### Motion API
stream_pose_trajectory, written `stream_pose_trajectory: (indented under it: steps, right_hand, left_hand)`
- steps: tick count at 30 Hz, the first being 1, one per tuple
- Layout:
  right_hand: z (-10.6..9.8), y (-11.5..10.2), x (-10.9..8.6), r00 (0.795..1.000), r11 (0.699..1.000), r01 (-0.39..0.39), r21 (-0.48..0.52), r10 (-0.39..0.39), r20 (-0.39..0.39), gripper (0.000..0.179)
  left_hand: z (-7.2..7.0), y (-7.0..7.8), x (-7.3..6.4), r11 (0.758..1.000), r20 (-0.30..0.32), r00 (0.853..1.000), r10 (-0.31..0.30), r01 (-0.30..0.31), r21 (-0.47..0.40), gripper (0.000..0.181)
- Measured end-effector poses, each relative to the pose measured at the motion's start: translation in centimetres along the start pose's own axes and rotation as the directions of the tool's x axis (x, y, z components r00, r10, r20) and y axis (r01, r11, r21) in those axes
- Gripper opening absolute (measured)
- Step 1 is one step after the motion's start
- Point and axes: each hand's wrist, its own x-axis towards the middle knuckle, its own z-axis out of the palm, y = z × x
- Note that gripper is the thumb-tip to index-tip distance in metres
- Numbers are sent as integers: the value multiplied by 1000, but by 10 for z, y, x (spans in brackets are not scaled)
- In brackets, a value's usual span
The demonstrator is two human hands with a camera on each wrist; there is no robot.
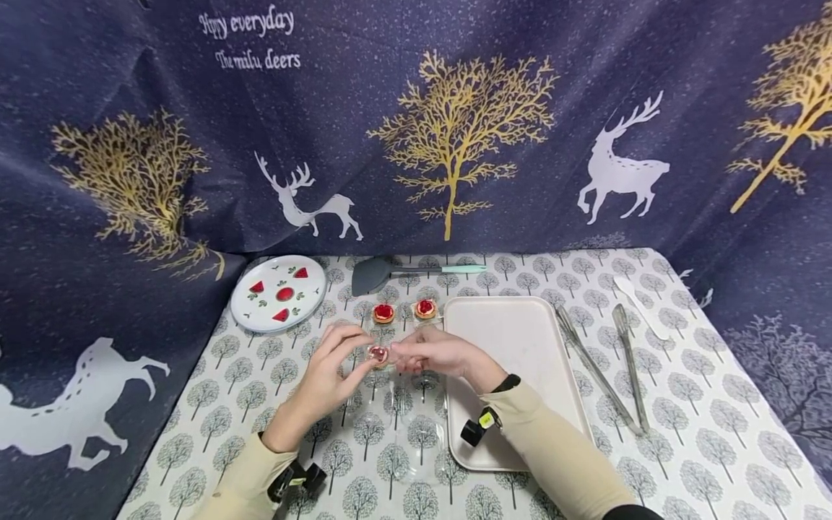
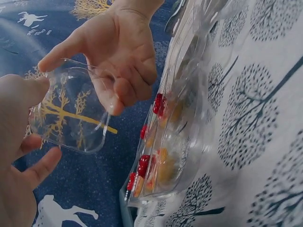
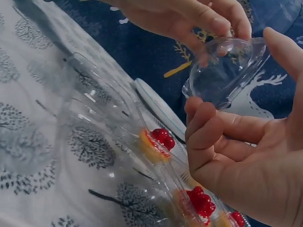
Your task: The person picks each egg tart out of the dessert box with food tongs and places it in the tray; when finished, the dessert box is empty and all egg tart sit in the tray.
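Both hands hold a small clear plastic cup [image 2: 75, 111] with a squarish rim, raised above the table. My left hand [image 1: 328, 372] pinches one side of it between thumb and fingers. From the other side, my right hand [image 1: 451, 354] grips its rim, thumb above and curled fingers below. In the right wrist view the see-through cup [image 3: 220, 73] shows nothing inside. Beneath and beyond the hands lie small tarts with red berry tops, one tart [image 1: 383, 313] at the back left and another tart [image 1: 425, 309] beside it. A third tart [image 1: 378, 354] shows between the hands.
Clear plastic packaging [image 1: 421, 440] lies in front of the tarts. A cream tray [image 1: 513, 347] is to the right, with metal tongs [image 1: 601, 379] and a white plastic utensil [image 1: 640, 307] beyond it. A watermelon-patterned plate [image 1: 269, 314] and a spatula [image 1: 373, 276] lie at the back left.
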Motion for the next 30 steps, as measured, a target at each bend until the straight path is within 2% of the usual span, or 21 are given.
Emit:
stream_pose_trajectory:
  steps: [4, 7, 10, 13, 17, 21, 24, 26, 28, 30]
  right_hand:
    - [4, 3, -2, 999, 990, 31, -135, -32, -10, 69]
    - [6, 5, -5, 998, 957, 40, -287, -53, -37, 66]
    - [11, 6, -7, 996, 904, 38, -425, -70, -60, 63]
    - [19, 5, -11, 993, 848, 33, -529, -88, -80, 56]
    - [30, 4, -16, 988, 738, 42, -674, -132, -84, 50]
    - [41, 4, -20, 980, 616, 60, -786, -185, -69, 61]
    - [50, 4, -24, 977, 555, 31, -831, -193, -93, 77]
    - [57, 5, -27, 977, 531, 0, -847, -181, -113, 84]
    - [64, 6, -29, 978, 503, -32, -864, -165, -132, 88]
    - [70, 6, -31, 978, 473, -52, -880, -156, -141, 90]
  left_hand:
    - [-1, 5, -3, 999, -39, 999, 21, -22, -26, 21]
    - [-2, 6, -5, 998, -55, 998, 39, -41, -49, 17]
    - [-5, 9, -7, 997, -42, 999, 34, -37, -73, 18]
    - [-11, 14, -11, 996, 12, 1000, -1, 2, -87, 21]
    - [-20, 18, -20, 993, 112, 989, -92, 100, -68, 33]
    - [-28, 19, -29, 979, 235, 952, -196, 203, -7, 49]
    - [-34, 19, -34, 966, 327, 910, -257, 256, 47, 65]
    - [-37, 20, -38, 953, 378, 876, -299, 296, 66, 74]
    - [-40, 23, -41, 932, 430, 829, -356, 348, 102, 83]
    - [-43, 25, -44, 917, 471, 790, -393, 373, 140, 89]
